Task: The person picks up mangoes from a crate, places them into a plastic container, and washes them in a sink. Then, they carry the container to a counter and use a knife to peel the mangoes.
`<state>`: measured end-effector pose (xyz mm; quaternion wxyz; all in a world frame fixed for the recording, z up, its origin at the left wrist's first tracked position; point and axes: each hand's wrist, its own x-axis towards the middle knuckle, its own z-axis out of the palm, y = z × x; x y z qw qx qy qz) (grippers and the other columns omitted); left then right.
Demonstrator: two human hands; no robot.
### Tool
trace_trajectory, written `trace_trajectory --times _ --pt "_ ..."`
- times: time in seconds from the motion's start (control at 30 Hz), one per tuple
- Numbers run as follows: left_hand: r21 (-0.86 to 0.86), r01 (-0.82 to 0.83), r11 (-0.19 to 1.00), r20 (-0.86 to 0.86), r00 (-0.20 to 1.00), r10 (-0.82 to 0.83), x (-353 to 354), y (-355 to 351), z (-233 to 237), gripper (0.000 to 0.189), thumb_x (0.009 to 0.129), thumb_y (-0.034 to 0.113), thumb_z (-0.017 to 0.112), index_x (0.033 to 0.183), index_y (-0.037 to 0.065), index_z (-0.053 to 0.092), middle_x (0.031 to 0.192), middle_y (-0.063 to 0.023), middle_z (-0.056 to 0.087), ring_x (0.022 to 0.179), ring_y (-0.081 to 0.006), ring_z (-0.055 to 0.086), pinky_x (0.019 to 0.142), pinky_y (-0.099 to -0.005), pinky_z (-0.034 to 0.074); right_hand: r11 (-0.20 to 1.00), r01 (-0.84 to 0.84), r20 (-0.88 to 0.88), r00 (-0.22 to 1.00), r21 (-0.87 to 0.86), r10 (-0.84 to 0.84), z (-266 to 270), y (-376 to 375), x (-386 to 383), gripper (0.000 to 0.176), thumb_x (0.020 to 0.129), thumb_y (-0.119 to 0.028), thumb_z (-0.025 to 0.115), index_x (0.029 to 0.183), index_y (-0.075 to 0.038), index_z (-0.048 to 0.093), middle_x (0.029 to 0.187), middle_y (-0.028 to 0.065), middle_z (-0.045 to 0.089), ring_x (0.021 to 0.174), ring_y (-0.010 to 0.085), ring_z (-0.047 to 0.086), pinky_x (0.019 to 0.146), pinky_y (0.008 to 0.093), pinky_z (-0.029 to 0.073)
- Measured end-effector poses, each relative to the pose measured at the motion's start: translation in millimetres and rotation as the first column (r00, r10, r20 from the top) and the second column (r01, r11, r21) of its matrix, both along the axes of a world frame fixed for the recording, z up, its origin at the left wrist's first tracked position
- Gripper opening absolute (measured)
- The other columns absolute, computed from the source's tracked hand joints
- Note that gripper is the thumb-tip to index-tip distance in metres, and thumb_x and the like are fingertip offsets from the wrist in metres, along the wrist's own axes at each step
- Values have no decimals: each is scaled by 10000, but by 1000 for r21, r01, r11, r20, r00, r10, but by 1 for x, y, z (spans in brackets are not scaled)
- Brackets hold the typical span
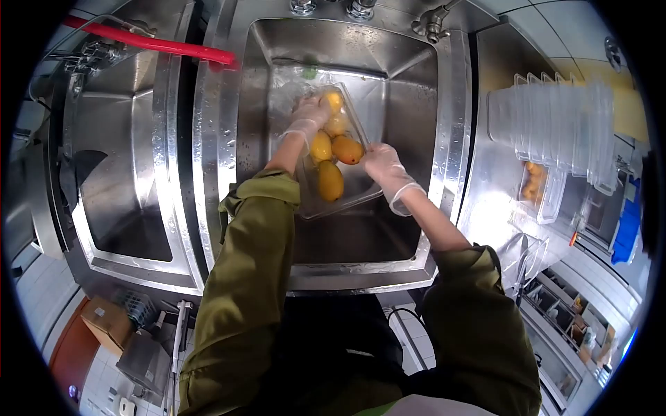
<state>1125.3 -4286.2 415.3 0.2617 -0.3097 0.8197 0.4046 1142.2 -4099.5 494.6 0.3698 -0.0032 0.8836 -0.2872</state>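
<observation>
Several yellow-orange mangoes (331,182) lie in a clear plastic container (338,208), tilted inside the steel sink (409,139). My left hand (310,115), in a clear plastic glove, reaches over the container's far left part, beside the upper mangoes. Its fingers are blurred and partly lost against see-through plastic film (286,90). My right hand (383,165), gloved likewise, has its fingers closed on the container's right rim, close to an orange mango (347,150). A small green patch (309,72) shows beyond the left hand.
A second sink (125,187) adjoins on the left, with a red hose (159,46) across its back. Taps (361,8) line the far edge. On the right counter stand stacked clear containers (548,125) and a container of small orange-brown items (534,184).
</observation>
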Motion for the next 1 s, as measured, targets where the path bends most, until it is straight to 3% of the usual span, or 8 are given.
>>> trace_trajectory --times 0.17,0.27,0.33,0.4,0.53,0.7,0.73,1.0 --pt "444 -239 864 -50 956 290 18 6 -8 640 862 483 293 1377 105 321 1447 -162 240 1336 -335 211 1097 -377 165 969 -202 43 979 142 198 55 -3 -16 188 730 -84 518 864 -4 623 770 177 624 734 272 603 689 348 454" --pt "547 -223 807 -146 924 354 21 18 -14 668 858 508 313 1379 90 312 1448 -162 241 1350 -324 184 1101 -361 131 936 -315 -20 947 158 322 95 -8 -18 214 750 -99 496 892 -6 628 853 211 627 840 335 609 742 382 458" --pt "512 -204 834 -177 926 334 24 26 -10 696 859 526 311 1391 78 272 1451 -163 234 1353 -327 170 1102 -357 113 941 -308 -4 950 142 311 124 -12 -16 229 761 -110 483 904 -5 628 907 231 618 913 368 590 777 404 454" --pt "299 -174 938 -193 952 238 31 33 47 752 851 538 352 1417 77 177 1440 -188 233 1340 -341 197 1097 -354 131 881 -398 -25 908 255 418 139 -17 -19 238 761 -113 483 917 -6 627 914 230 618 916 375 584 783 408 454" --pt "387 -351 853 -320 816 481 44 55 114 841 817 521 460 1425 70 93 1362 -258 268 1260 -373 313 1044 -363 262 830 -483 -67 853 279 518 195 -27 -21 232 743 -99 501 902 1 637 887 231 621 882 382 590 777 410 462" --pt "214 -400 891 -515 728 451 55 72 162 871 799 506 494 1411 34 92 1320 -253 326 1226 -384 345 1005 -389 309 777 -529 -136 790 341 598 250 -39 -17 219 712 -81 523 866 23 638 835 252 612 847 376 603 754 404 470" --pt "196 -416 888 -556 699 450 54 75 170 872 796 503 500 1406 26 100 1310 -250 340 1216 -386 356 997 -395 315 791 -522 -134 802 320 583 263 -42 -16 253 731 -163 561 844 51 635 831 265 608 833 397 596 766 422 473" --pt "123 -507 853 -603 644 470 50 94 221 808 838 424 496 1396 -14 107 1316 -283 311 1176 -427 358 987 -438 308 695 -583 -273 649 421 710 306 -49 -4 182 692 -57 525 801 42 633 801 260 603 800 399 594 736 411 482"
